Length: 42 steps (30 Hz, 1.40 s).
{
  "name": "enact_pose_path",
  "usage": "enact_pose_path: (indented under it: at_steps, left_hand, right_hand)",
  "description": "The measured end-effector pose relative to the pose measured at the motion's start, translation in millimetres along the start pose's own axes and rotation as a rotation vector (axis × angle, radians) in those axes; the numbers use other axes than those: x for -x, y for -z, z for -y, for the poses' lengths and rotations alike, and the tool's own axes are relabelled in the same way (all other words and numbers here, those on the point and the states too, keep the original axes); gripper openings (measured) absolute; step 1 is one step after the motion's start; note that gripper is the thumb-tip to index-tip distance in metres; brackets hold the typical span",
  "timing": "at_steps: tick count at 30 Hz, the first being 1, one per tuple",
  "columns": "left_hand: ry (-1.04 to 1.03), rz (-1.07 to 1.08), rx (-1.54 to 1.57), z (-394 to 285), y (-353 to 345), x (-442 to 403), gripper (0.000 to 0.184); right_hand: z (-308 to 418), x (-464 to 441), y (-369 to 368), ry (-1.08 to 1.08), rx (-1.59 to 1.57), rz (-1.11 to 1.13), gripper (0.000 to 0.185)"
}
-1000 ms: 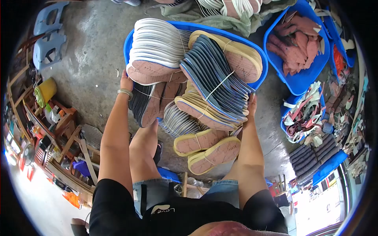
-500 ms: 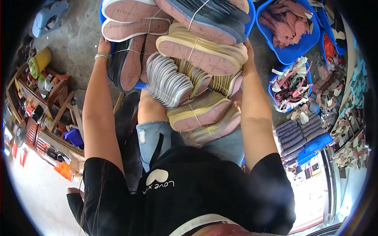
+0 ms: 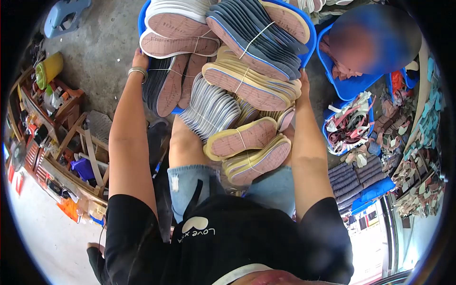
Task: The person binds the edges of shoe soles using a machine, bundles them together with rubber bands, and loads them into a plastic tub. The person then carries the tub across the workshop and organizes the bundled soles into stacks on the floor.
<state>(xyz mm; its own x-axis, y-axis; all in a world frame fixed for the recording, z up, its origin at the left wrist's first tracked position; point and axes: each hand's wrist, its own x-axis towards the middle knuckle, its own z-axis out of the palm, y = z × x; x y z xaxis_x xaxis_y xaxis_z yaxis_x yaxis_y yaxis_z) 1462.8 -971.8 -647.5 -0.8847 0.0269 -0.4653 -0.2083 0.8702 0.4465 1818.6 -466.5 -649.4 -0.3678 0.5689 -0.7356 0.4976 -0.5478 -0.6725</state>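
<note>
My left hand (image 3: 140, 59) and right hand (image 3: 304, 86) grasp opposite sides of the heaped blue basket (image 3: 310, 29), its tied sole bundles (image 3: 247, 85) above my knees. Grey concrete floor (image 3: 107, 57) spreads beyond; cluttered wooden shelving (image 3: 71, 137) stands left. My fingertips are partly hidden, and the basket's far rim is cut off.

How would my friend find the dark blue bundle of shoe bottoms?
Find the big blue tub between the left hand and right hand. Near the top, a thick dark blue bundle slants across its pile. Its layers look blue, unlike the white bundle on its left, cream bundle below and black bundle at lower left.
</note>
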Motion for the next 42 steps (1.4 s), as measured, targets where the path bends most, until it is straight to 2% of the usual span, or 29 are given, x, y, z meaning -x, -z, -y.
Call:
enact_pose_path:
  at_steps: [1, 3, 4, 7, 12, 16, 19, 21, 22, 24, 25, 26, 27, 28, 29, 30, 31, 32, 33, 35, 37, 38, 39, 40, 41, 42]
  left_hand:
    - [-0.003, 0.001, 0.004, -9, -9, -3, 0.043]
    - [0.01, 0.064, -0.117, -28, -28, -10, 0.044]
    - [0.092, 0.138, -0.152, -38, -39, -15, 0.048]
    - [0.029, 0.183, -0.192, -33, -78, -32, 0.047]
    - [0.072, 0.203, -0.219, -28, -133, -46, 0.054]
    - [0.059, 0.196, -0.142, -1, -166, -62, 0.052]
    - [0.054, 0.224, -0.128, 4, -168, -75, 0.052]
    - [0.049, 0.18, -0.107, -17, -163, -62, 0.055]
    - [0.042, 0.132, -0.078, -35, -158, -46, 0.059]
    - [-0.002, -0.006, -0.022, -48, -154, -12, 0.074]
    - [-0.142, -0.174, -0.123, -53, -151, 15, 0.065]
    - [-0.187, -0.205, -0.062, -85, -138, 58, 0.05]
    - [-0.404, -0.143, -0.176, -105, -126, 95, 0.037]
    - [-0.495, 0.098, -0.053, -138, -109, 137, 0.039]
    - [-0.668, 0.275, -0.06, -164, -96, 172, 0.05]
    - [-0.592, 0.449, -0.279, -197, -81, 211, 0.073]
    - [-0.546, 0.672, -0.47, -223, -79, 235, 0.082]
    - [-0.495, 0.897, -0.668, -239, -77, 250, 0.092]
    - [-0.506, 0.894, -0.68, -233, -83, 258, 0.092]
    - [-0.731, 0.814, -0.672, -197, -110, 276, 0.1]
    - [-0.715, 0.822, -0.72, -191, -111, 271, 0.098]
    - [-0.689, 0.843, -0.761, -187, -111, 269, 0.097]
    - [-0.706, 0.851, -0.766, -182, -111, 265, 0.097]
    - [-0.543, 0.796, -0.752, -175, -111, 259, 0.095]
    - [-0.383, 0.74, -0.735, -168, -111, 256, 0.092]
    - [-0.371, 0.729, -0.723, -160, -111, 258, 0.089]
  right_hand:
    - [-4, 1, 3, -0.067, -0.161, 0.004, 0.044]
    - [-9, -3, 4, -0.07, -0.196, 0.022, 0.039]
    - [-11, 0, 5, -0.125, -0.294, 0.043, 0.037]
    - [-34, -14, 16, -0.192, -0.464, 0.091, 0.033]
    - [-73, -51, 49, -0.165, -0.294, 0.029, 0.036]
    - [-72, -72, 39, -0.103, -0.266, -0.011, 0.038]
    - [-85, -106, 42, -0.15, -0.22, -0.027, 0.038]
    - [-111, -138, 58, -0.095, -0.132, -0.041, 0.037]
    - [-140, -159, 74, 0.177, 0.174, 0.081, 0.037]
    - [-103, -125, 70, -0.12, -0.045, 0.075, 0.04]
    - [-83, -106, 67, -0.265, -0.153, 0.047, 0.042]
    - [-72, -98, 65, -0.224, 0.288, -0.033, 0.046]
    - [-59, -87, 66, -0.172, 0.73, -0.121, 0.049]
    - [-41, -64, 71, -0.112, 0.824, -0.105, 0.039]
    - [-14, -27, 65, 0.049, 0.877, -0.116, 0.034]
    - [20, 18, 50, 0.211, 0.925, -0.123, 0.029]
    - [61, 70, 25, 0.084, 0.772, -0.018, 0.019]
    - [64, 108, 18, -0.279, 0.811, 0.176, 0.023]
    - [40, 138, 31, -0.391, 0.35, 0.695, 0.023]
    - [74, 212, -37, -0.495, 1.141, 1.174, 0.031]
    - [22, 257, -44, -0.195, 1.396, 1.37, 0.03]
    - [11, 261, -48, -0.2, 1.385, 1.35, 0.03]
    - [1, 254, -54, -0.222, 1.408, 1.177, 0.03]
    - [-5, 249, -57, -0.245, 1.425, 1.005, 0.03]
    - [-9, 250, -58, -0.256, 1.413, 0.99, 0.03]
    - [-12, 252, -58, -0.265, 1.425, 0.919, 0.032]
